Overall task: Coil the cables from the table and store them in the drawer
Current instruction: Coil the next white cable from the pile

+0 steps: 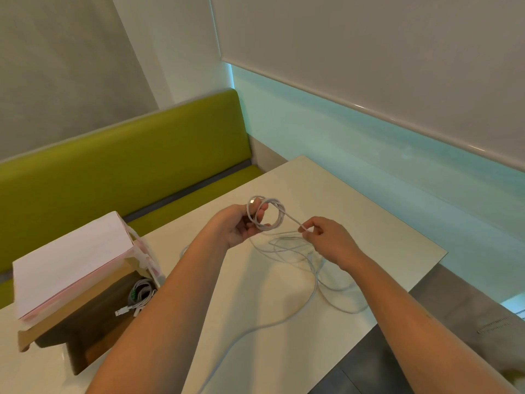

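A long white cable [314, 282] lies in loose loops on the pale table [369, 223]. My left hand [238, 226] holds a small coil [274, 213] of that cable, wound around its fingers above the table. My right hand [326, 237] pinches the strand that leads out of the coil, just to its right. At the left stands a pink-topped box [68, 263] with its brown drawer [93, 322] pulled out. Inside the drawer lies a bundle of coiled cables [139, 295] with a white USB plug showing.
A green upholstered bench [113, 172] runs behind the table. The table's right edge drops to a grey floor [426, 351]. The cable's tail trails toward the near table edge between my forearms.
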Tool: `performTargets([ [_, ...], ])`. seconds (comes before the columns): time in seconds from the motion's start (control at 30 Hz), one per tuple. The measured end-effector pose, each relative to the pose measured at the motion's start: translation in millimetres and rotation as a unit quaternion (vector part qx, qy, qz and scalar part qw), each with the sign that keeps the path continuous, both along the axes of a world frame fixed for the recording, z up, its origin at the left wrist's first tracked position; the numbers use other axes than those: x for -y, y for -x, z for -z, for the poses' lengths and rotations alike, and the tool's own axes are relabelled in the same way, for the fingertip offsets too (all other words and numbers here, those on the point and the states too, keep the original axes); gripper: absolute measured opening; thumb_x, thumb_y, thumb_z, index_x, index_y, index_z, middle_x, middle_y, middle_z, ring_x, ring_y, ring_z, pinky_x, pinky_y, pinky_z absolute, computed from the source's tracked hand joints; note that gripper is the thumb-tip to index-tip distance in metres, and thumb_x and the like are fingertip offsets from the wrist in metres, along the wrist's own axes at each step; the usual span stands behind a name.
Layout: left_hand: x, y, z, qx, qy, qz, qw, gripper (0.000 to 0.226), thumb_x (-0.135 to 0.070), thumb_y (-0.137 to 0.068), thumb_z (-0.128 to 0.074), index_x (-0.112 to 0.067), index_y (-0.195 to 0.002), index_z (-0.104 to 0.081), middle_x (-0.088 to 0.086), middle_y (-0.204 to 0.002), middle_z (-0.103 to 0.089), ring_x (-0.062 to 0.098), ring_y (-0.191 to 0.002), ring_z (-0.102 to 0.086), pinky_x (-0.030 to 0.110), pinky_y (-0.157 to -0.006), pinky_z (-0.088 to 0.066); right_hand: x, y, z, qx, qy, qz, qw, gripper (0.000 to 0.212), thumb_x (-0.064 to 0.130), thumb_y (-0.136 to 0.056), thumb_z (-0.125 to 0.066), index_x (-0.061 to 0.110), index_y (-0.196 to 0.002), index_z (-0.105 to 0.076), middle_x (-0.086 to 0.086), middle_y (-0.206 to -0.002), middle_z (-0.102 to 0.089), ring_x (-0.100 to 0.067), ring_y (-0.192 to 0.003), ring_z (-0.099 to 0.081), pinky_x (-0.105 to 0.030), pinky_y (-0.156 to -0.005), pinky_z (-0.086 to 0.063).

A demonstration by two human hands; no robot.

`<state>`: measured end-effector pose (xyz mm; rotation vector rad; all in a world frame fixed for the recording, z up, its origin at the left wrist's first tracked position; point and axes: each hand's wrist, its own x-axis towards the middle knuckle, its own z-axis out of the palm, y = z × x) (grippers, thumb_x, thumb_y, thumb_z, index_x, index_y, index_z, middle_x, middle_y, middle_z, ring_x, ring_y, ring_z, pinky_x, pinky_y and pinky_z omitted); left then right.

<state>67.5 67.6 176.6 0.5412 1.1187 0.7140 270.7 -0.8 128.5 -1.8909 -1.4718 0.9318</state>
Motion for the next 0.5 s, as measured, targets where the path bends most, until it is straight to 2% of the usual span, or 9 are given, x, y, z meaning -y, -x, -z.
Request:
performTargets([
  [0.07, 1, 3, -1, 0.026, -0.001, -0.014, 1.0, 0.013, -0.005, -0.095, -0.056, -0.001, -0.091, -0.068, 0.008, -0.074, -0.072, 0.009, -0.053, -0.062, 0.039, -0.078, -0.057, 3, -6, 5, 0.016, -0.005, 0.013, 1.0, 0.013, 0.029, -0.093, -0.057, 0.035, -0.085, -0.066, 0.006, -0.067, -0.051, -0.013, -0.061, -0.049, -0.032, -0.061, -0.037],
  [0.17, 5, 2, 2, 0.056, -0.005, -0.037, 0.998, 0.017, -0.001, -0.095, -0.051, 0.001, -0.097, -0.068, 0.01, -0.076, -0.07, 0.011, -0.056, -0.06, 0.043, -0.083, -0.057, 7, -12, 9, 0.048, -0.007, 0.03, 0.998, 0.015, 0.033, -0.095, -0.053, 0.036, -0.087, -0.065, 0.008, -0.068, -0.053, -0.013, -0.062, -0.051, -0.031, -0.059, -0.036],
  [0.37, 10, -1, 14, 0.09, -0.003, -0.088, 0.992, 0.017, -0.009, -0.096, -0.051, -0.001, -0.098, -0.066, 0.009, -0.074, -0.069, 0.013, -0.055, -0.057, 0.043, -0.088, -0.054, 11, -18, 14, 0.111, 0.014, 0.028, 0.993, 0.017, 0.037, -0.097, -0.048, 0.039, -0.088, -0.063, 0.009, -0.067, -0.054, -0.015, -0.062, -0.056, -0.028, -0.053, -0.039],
  [0.43, 12, -5, 15, 0.088, -0.007, -0.091, 0.992, 0.017, -0.015, -0.098, -0.053, -0.004, -0.096, -0.065, 0.007, -0.075, -0.068, 0.011, -0.056, -0.056, 0.042, -0.092, -0.051, 11, -17, 16, 0.12, 0.032, 0.012, 0.992, 0.014, 0.039, -0.095, -0.051, 0.037, -0.088, -0.063, 0.009, -0.075, -0.058, -0.017, -0.071, -0.06, -0.03, -0.059, -0.045],
  [0.5, 13, -9, 14, 0.077, -0.011, -0.079, 0.994, 0.019, -0.023, -0.097, -0.059, -0.006, -0.095, -0.066, 0.006, -0.076, -0.068, 0.01, -0.056, -0.056, 0.038, -0.089, -0.053, 8, -14, 18, 0.089, 0.037, 0.0, 0.995, 0.006, 0.037, -0.09, -0.059, 0.036, -0.088, -0.064, 0.011, -0.086, -0.061, -0.015, -0.08, -0.06, -0.034, -0.077, -0.05],
])
